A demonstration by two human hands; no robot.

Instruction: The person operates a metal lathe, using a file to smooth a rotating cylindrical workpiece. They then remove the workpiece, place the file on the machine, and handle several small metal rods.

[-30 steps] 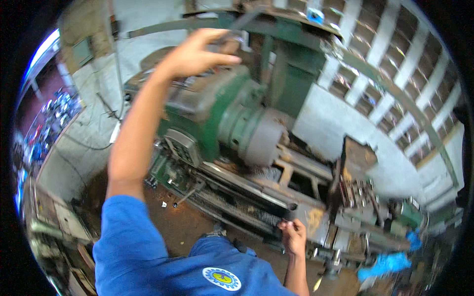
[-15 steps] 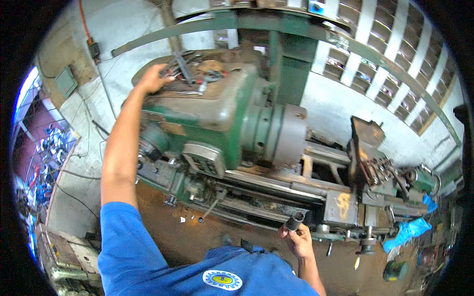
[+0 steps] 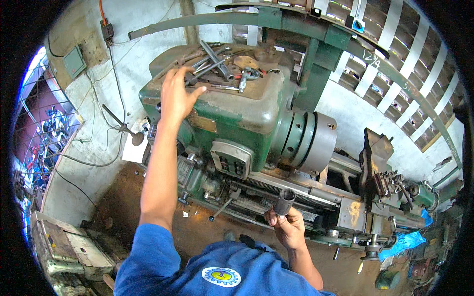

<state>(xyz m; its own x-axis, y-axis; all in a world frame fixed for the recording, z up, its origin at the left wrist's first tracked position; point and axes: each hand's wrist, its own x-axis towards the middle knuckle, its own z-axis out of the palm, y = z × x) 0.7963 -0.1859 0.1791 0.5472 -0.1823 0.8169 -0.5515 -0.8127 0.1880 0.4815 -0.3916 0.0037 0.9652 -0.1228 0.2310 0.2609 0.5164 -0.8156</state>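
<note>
My left hand (image 3: 178, 96) is over the left front part of the headstock top (image 3: 237, 106) of a green lathe. Its fingers and thumb are spread, the fingertips close to the loose tools; I cannot tell whether they touch any. Among those tools are a grey steel T-handle wrench (image 3: 223, 66), a micrometer (image 3: 249, 75) and several slim metal tools. In front of the lathe bed, my right hand (image 3: 290, 229) grips a dark hollow metal sleeve (image 3: 285, 202) by its lower part. The sleeve stands nearly upright with its open end up.
A grey chuck (image 3: 318, 143) sticks out right of the headstock, above the bed. Farther right are the tool post (image 3: 387, 185) and a blue plastic sheet (image 3: 402, 245). A lever (image 3: 219, 209) juts from the lathe front. At lower left stands a worn metal cabinet (image 3: 69, 244).
The view has shifted, so the lathe sits farther right. My left hand has drawn slightly back from the tools, its thumb spread wider. My right hand has raised the sleeve a little.
</note>
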